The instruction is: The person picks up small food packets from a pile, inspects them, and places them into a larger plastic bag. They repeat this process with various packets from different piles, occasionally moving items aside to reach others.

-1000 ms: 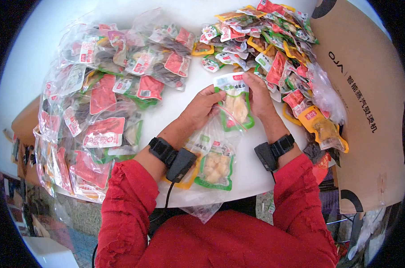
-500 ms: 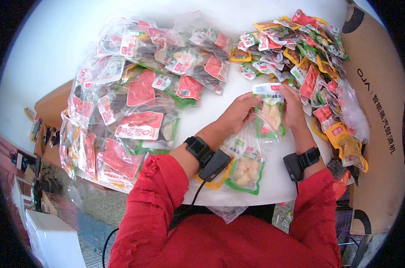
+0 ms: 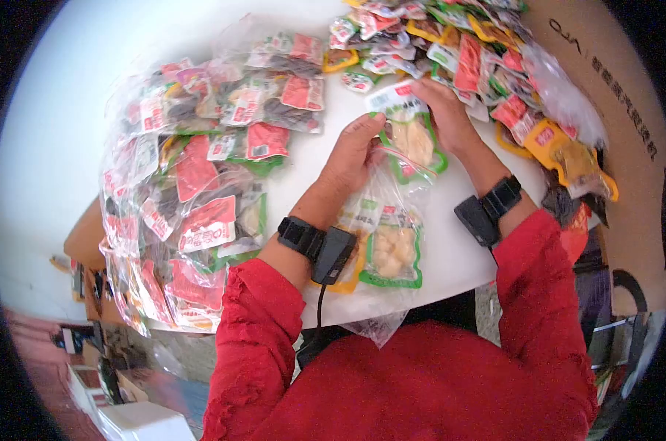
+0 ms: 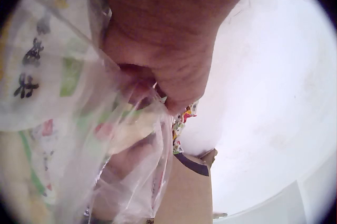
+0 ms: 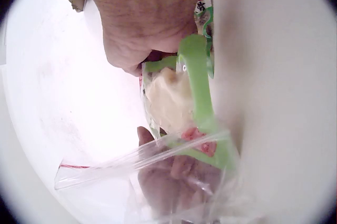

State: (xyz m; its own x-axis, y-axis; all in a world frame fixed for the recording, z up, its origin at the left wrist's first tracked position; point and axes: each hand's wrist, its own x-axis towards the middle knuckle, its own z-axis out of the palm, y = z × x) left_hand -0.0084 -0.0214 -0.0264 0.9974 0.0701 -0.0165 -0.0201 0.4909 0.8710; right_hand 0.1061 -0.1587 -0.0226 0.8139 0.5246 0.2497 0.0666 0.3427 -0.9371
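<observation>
A green-edged snack packet (image 3: 414, 143) with pale pieces inside is held up between both hands, its lower end at the mouth of a clear zip bag (image 3: 400, 197). My right hand (image 3: 448, 110) pinches the packet near its printed top. On the other side, my left hand (image 3: 351, 154) grips the packet's edge together with the bag's mouth. Inside the bag lie another green-edged packet (image 3: 393, 253) and a yellow-edged packet (image 3: 353, 273). In the right wrist view, clear film (image 5: 113, 168) crosses in front of the left fingers (image 5: 174, 182).
Filled clear bags of packets (image 3: 200, 173) cover the table's left side. Loose packets (image 3: 458, 55) are heaped at the back right, with a yellow packet (image 3: 568, 158) at the heap's near end. A large cardboard box (image 3: 623, 81) stands along the right edge.
The head view swings sideways and back, shifting the whole scene. Both hands keep hold of the packet, and its lower end stays at the bag's mouth.
</observation>
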